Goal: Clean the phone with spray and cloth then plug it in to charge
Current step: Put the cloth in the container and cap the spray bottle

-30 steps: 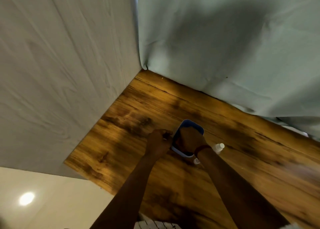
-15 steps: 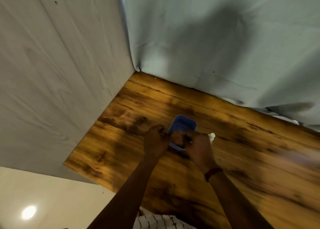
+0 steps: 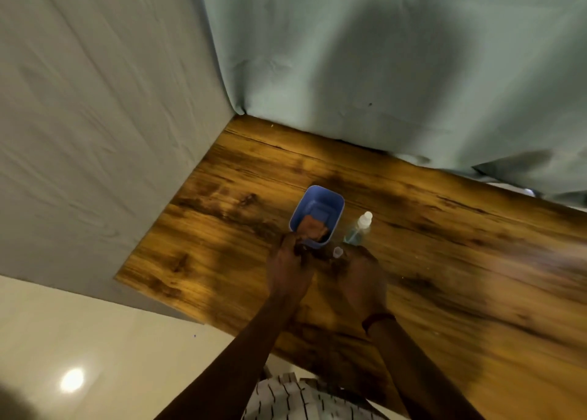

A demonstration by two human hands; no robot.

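both hands are back at six o'clock of the blue tub [image 3: 330, 201], baring the orange cloth [image 3: 313, 229] inside, spray bottle [image 3: 358, 229] at its three o'clock, left hand [image 3: 287, 272] curled at the rim and right hand [image 3: 360, 281] too dim to tell their grips, phone unseen, so still gathering kit, cloth out next i'd say.

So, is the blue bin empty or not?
Not empty. A brownish-orange cloth lies inside the bin, at its near end; the far part of the floor is bare.
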